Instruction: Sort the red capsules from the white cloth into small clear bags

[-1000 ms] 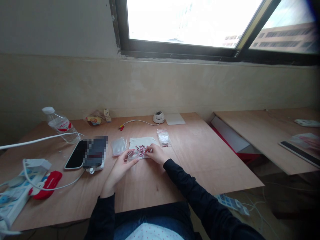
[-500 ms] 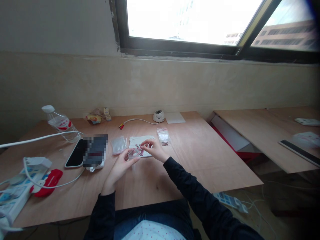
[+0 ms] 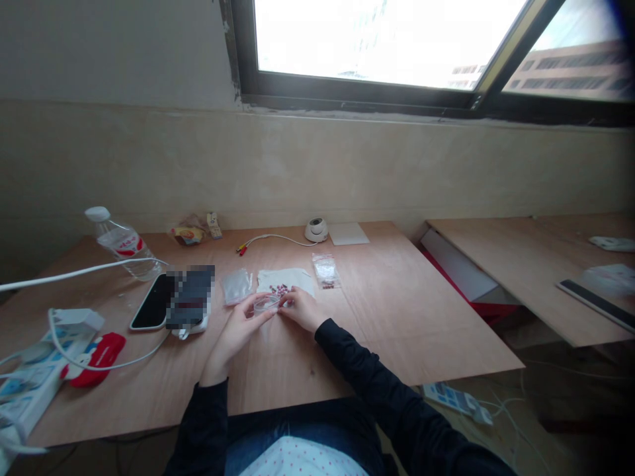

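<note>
1. Hands: left hand is closed in a pinch on a small clear plastic bag, held just above the wooden table; right hand is closed at the bag's mouth, fingertips together; whether a bead is held between them cannot be told.
2. Beads: small red beads are heaped on a white sheet, just behind the hands.
3. Adjacent items: one clear bag lies left of the sheet, one zip bag right of it; a phone lies further left.
4. Risk, spillage: beads are judged likely to roll off the sheet if it is brushed by a wrist.
5. Risk, dropping: a bead may be missed at the bag's narrow mouth if the pinch slackens or the bag folds shut.
</note>
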The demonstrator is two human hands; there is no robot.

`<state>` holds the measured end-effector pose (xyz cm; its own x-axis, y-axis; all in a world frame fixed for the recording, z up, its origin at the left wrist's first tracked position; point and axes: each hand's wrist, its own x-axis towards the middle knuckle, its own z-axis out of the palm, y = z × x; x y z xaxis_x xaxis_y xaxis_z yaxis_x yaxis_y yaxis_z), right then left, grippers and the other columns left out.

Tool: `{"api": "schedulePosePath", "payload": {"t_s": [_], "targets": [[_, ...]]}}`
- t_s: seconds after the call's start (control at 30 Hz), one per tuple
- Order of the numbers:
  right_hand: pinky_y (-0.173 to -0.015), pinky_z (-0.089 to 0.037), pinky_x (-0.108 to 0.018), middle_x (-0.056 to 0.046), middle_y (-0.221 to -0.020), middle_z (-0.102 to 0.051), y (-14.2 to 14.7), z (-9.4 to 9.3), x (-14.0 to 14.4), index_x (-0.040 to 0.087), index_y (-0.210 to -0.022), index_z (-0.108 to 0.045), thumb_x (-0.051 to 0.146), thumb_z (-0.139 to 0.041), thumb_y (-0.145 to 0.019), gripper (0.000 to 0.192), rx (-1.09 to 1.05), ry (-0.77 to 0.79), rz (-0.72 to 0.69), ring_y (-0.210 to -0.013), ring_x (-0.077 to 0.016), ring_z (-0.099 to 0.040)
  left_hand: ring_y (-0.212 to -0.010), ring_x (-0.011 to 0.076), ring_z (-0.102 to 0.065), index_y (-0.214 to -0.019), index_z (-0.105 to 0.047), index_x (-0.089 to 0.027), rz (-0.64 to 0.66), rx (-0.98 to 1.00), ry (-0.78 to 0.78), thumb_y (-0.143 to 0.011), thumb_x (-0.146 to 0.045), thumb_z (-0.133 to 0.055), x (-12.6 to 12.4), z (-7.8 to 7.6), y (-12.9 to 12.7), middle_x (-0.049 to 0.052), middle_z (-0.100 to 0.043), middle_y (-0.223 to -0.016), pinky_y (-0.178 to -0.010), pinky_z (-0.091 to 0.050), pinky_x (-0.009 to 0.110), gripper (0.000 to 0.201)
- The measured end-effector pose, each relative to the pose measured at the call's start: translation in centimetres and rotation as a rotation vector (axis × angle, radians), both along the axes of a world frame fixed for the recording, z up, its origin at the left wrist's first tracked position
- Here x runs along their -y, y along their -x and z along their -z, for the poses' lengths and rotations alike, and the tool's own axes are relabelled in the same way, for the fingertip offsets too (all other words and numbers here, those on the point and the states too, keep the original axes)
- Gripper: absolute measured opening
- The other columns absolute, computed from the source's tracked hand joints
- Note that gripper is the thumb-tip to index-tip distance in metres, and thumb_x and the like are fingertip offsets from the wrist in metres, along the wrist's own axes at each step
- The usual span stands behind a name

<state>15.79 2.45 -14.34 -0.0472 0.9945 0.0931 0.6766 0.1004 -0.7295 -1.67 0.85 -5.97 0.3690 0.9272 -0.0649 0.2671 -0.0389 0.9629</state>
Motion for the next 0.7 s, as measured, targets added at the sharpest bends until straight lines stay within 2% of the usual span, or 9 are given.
{"api": "schedulePosePath", "payload": {"t_s": [0.23,0.4,0.47,0.57,0.63,0.7], "targets": [[-0.064,-0.039,-0.023,0.000,-0.072,-0.053,0.2,-0.4,-0.1,0.019,-0.074,-0.069,0.025,-0.068,-0.071,0.007,-0.048,-0.043,0.015,-0.064,-0.0117,-0.051,-0.111,0.0248,-0.055,-0.105,-0.061,-0.018,0.025,0.040,0.011,-0.071,-0.034,-0.065,0.0,0.1,0.2,0.009,-0.062,-0.118,-0.098,-0.040,0.038,0.038],[-0.061,-0.041,-0.022,-0.001,-0.072,-0.056,0.0,-3.0,-0.3,0.016,-0.080,-0.068,0.032,-0.063,-0.078,0.017,-0.218,-0.143,0.058,-0.064,-0.0113,-0.051,-0.111,0.0249,-0.055,-0.106,-0.062,-0.019,0.027,0.020,0.001,-0.070,-0.033,-0.066,0.0,0.6,0.4,0.008,-0.062,-0.118,-0.097,-0.040,0.037,0.039],[-0.057,-0.041,-0.022,-0.001,-0.070,-0.056,0.0,-4.6,0.0,0.016,-0.080,-0.068,0.035,-0.063,-0.077,0.019,-0.349,-0.197,0.013,-0.060,-0.0106,-0.049,-0.111,0.0251,-0.055,-0.106,-0.061,-0.019,0.021,0.010,0.009,-0.070,-0.033,-0.066,0.0,0.5,0.3,0.008,-0.062,-0.117,-0.096,-0.040,0.037,0.039],[-0.057,-0.041,-0.022,0.000,-0.072,-0.056,0.2,-6.5,0.5,0.018,-0.081,-0.069,0.037,-0.066,-0.074,0.021,-0.405,-0.198,-0.124,-0.059,-0.0098,-0.048,-0.111,0.0250,-0.055,-0.107,-0.061,-0.018,0.048,0.039,0.011,-0.072,-0.033,-0.065,0.0,0.6,0.1,0.008,-0.061,-0.118,-0.097,-0.040,0.038,0.038],[-0.058,-0.041,-0.022,0.000,-0.073,-0.055,0.3,-6.8,0.5,0.018,-0.082,-0.069,0.036,-0.065,-0.075,0.020,-0.388,-0.189,-0.151,-0.060,-0.0097,-0.048,-0.112,0.0246,-0.055,-0.107,-0.060,-0.019,0.060,0.058,0.018,-0.072,-0.032,-0.065,-0.1,0.7,0.2,0.008,-0.061,-0.119,-0.097,-0.040,0.037,0.038],[-0.059,-0.040,-0.022,-0.001,-0.072,-0.056,0.1,-6.1,0.2,0.017,-0.081,-0.069,0.033,-0.062,-0.078,0.018,-0.338,-0.184,-0.086,-0.061,-0.0101,-0.049,-0.111,0.0244,-0.055,-0.108,-0.060,-0.018,0.054,0.053,0.022,-0.071,-0.032,-0.066,-0.2,0.9,0.3,0.009,-0.061,-0.119,-0.096,-0.041,0.037,0.040]]}}
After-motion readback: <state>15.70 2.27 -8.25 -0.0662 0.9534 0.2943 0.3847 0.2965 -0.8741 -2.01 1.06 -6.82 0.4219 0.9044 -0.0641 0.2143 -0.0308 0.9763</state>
